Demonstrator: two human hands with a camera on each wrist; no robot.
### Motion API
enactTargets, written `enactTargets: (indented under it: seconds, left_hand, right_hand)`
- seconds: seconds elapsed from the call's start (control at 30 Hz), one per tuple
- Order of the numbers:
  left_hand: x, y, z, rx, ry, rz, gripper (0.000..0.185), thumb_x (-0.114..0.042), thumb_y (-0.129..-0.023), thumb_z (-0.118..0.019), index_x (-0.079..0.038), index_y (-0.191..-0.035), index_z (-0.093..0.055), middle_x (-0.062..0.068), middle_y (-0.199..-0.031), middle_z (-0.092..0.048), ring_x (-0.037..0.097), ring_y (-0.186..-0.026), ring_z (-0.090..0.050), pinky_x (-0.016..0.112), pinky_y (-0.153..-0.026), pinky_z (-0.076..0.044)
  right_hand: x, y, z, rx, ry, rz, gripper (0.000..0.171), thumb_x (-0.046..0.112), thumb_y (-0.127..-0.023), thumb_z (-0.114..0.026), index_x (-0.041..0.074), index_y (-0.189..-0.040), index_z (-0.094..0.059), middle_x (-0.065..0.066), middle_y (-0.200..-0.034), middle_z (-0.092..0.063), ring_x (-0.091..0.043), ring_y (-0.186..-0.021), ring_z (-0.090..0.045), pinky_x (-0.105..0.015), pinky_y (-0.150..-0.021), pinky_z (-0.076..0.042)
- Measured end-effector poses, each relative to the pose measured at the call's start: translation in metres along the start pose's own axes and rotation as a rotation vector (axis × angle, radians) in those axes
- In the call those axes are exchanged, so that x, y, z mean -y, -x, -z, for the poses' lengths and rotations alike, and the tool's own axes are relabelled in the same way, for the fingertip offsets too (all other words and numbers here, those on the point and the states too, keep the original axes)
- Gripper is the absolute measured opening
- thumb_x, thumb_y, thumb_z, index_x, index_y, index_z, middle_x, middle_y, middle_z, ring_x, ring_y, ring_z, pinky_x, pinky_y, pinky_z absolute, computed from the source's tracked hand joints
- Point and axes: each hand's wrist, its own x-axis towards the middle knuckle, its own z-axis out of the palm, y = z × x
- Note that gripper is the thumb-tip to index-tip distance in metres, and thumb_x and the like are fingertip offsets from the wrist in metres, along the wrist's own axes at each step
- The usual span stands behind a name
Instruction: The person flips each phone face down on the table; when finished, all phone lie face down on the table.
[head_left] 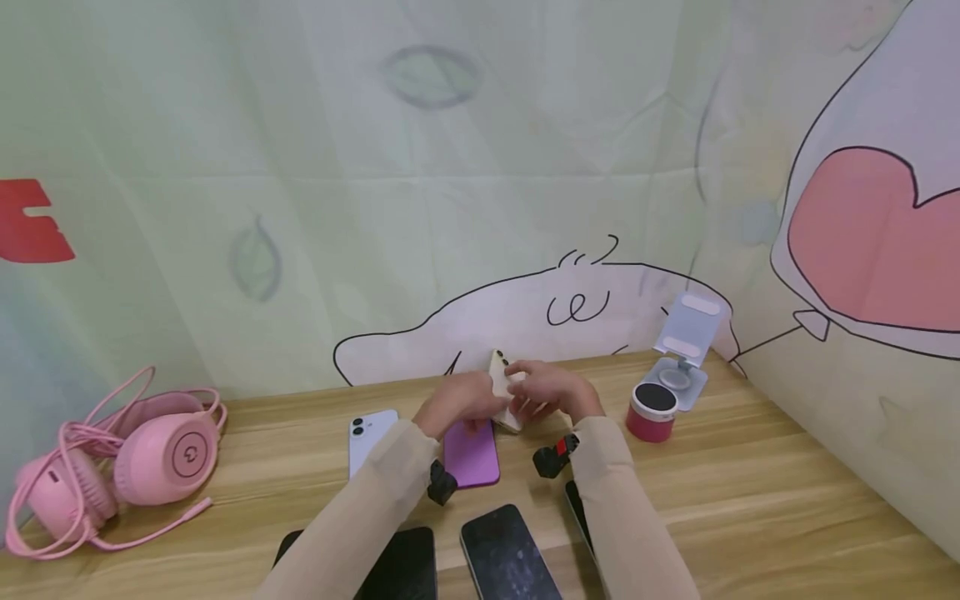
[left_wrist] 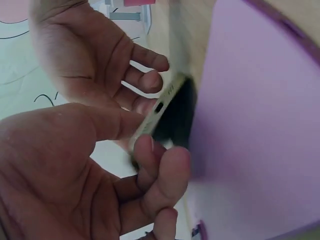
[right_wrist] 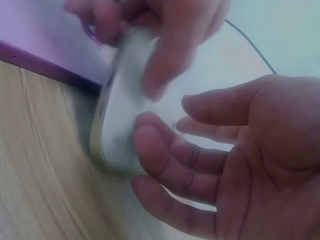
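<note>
A cream-white smartphone (head_left: 500,382) with a gold-coloured edge is tilted up off the table near the back wall. My left hand (head_left: 467,395) pinches it between thumb and fingers; its port edge (left_wrist: 159,108) faces the left wrist camera. Close beside its white back is my right hand (right_wrist: 210,155), fingers loosely bent and not wrapped around it; whether a fingertip touches is unclear. Just below the left hand lies a purple phone (head_left: 474,462), partly covered by it. A pale lavender phone (head_left: 366,435) lies to the left, partly behind my sleeve.
Dark-screened phones (head_left: 510,554) lie along the front, some under my forearms. Pink headphones (head_left: 161,458) with a coiled cable sit at left. At right stand a pink jar-shaped device (head_left: 651,412) and a folding phone stand (head_left: 688,329). A printed cloth (head_left: 300,208) hangs behind.
</note>
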Motion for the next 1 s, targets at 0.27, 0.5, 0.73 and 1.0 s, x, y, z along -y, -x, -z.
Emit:
enactTargets:
  seconds: [0.27,0.5,0.73,1.0]
  left_hand:
    - [0.000,-0.003,-0.013,0.090,0.061,-0.065,0.032,-0.030,-0.101,-0.059,-0.003,-0.117,-0.063,0.005,-0.069,-0.061,0.015,-0.058,-0.057,0.026,-0.056,-0.044]
    - [-0.001,-0.008,-0.015,0.113,0.111,-0.052,0.011,-0.013,-0.096,-0.067,-0.007,-0.103,-0.060,0.003,-0.064,-0.057,0.014,-0.054,-0.053,0.024,-0.051,-0.042]
    - [-0.001,-0.008,-0.015,0.101,0.072,-0.059,0.022,-0.019,-0.093,-0.073,-0.007,-0.099,-0.056,0.003,-0.068,-0.055,0.013,-0.056,-0.052,0.024,-0.051,-0.041]
    - [-0.002,-0.004,-0.014,0.090,-0.023,-0.109,0.035,-0.031,-0.089,-0.078,-0.008,-0.109,-0.061,0.003,-0.082,-0.057,0.014,-0.069,-0.053,0.026,-0.061,-0.039]
  right_hand:
    - [-0.001,0.003,0.000,-0.008,0.072,-0.070,0.041,0.016,-0.101,-0.052,0.005,-0.141,-0.050,-0.010,-0.095,-0.072,-0.021,-0.081,-0.067,-0.032,-0.070,-0.053]
    - [-0.003,0.001,0.003,-0.039,0.174,-0.105,0.040,0.015,-0.101,-0.051,0.010,-0.141,-0.053,-0.006,-0.079,-0.067,-0.017,-0.072,-0.061,-0.031,-0.067,-0.048]
    - [-0.004,0.001,0.007,-0.018,0.170,-0.111,0.042,0.011,-0.100,-0.052,0.011,-0.141,-0.054,-0.007,-0.085,-0.068,-0.018,-0.074,-0.060,-0.030,-0.067,-0.048]
    - [-0.003,0.007,0.009,0.013,0.181,-0.135,0.043,0.012,-0.100,-0.055,0.017,-0.143,-0.054,-0.007,-0.084,-0.067,-0.018,-0.072,-0.060,-0.030,-0.068,-0.047]
